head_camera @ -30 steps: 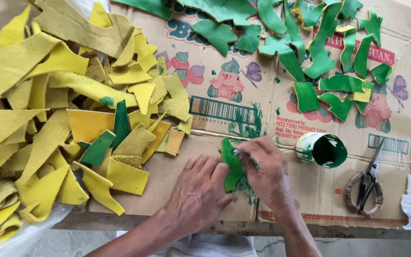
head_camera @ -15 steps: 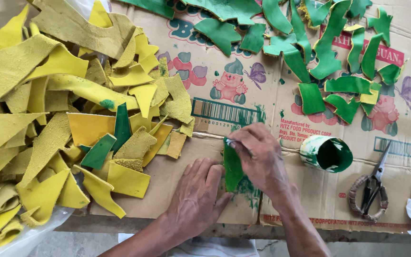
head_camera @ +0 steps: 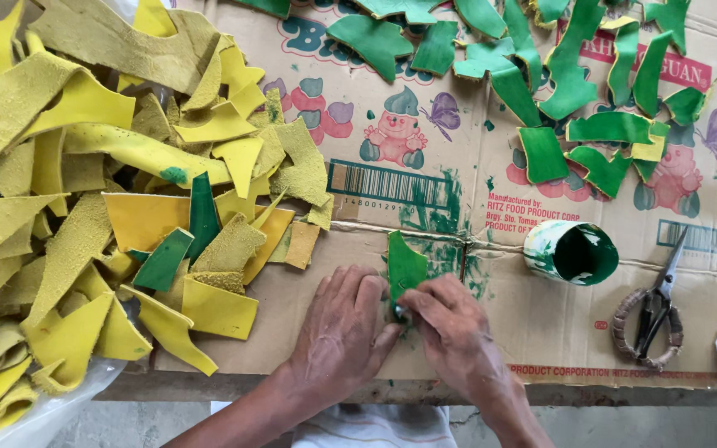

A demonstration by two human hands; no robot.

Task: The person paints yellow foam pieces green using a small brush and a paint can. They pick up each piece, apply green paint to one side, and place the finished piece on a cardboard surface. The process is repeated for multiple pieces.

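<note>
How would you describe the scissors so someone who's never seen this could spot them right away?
Start from the flattened cardboard box covering the table and go to its lower right corner, past the green-stained paint cup. The scissors lie there closed, blades pointing up. Their handles are wrapped in brownish cord, unlike the leather scraps around them.
</note>
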